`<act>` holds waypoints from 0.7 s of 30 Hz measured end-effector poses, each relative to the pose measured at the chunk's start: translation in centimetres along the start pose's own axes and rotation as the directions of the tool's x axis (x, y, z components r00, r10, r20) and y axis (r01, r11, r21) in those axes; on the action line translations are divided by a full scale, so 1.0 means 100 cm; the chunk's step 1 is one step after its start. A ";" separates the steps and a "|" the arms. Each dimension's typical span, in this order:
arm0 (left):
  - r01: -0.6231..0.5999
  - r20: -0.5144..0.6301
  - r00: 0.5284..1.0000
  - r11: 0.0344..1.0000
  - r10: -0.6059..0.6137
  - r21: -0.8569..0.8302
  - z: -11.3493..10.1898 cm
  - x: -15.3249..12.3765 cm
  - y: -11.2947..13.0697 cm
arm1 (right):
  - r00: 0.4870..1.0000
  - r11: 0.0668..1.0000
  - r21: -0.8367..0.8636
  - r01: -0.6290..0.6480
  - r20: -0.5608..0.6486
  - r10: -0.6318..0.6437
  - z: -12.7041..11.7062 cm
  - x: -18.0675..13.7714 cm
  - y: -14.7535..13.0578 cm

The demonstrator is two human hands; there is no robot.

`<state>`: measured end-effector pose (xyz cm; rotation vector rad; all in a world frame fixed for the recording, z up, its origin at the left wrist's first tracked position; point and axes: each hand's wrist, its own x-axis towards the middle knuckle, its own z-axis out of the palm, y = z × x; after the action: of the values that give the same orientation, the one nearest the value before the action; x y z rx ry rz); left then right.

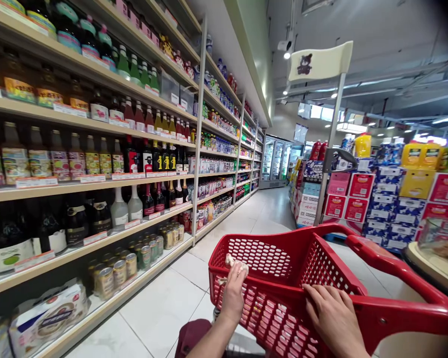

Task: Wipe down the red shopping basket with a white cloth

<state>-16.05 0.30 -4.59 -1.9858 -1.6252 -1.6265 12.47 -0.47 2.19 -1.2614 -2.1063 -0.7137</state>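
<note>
A red plastic shopping cart (283, 303) with holed basket walls stands in front of me. My left hand (234, 291) is over its far left rim, fingers closed on a pale, knobby garlic-like bulb (236, 262). Part of that bulb is covered by the fingers, and its exact kind is unclear. My right hand (330, 311) curls over the cart's near side rim, with the fingertips on the inner side. The red push handle (399, 263) arches to the right of it, untouched by either hand.
Tall shelves (89, 184) of bottles and cans line the left side. Stacked drink cartons (358, 191) stand on the right, behind a metal sign post (330, 139). A tiled aisle (246, 219) runs between them towards glass-door fridges (276, 158).
</note>
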 end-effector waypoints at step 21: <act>0.176 -0.048 0.983 0.984 -0.177 -0.030 -0.007 0.010 -0.002 | 0.996 0.999 -0.019 0.043 -0.076 -0.044 0.007 0.002 0.000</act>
<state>-16.81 0.58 -3.61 -1.8425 -1.8165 -1.7489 12.28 0.13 1.91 -1.1820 -2.0751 -0.7879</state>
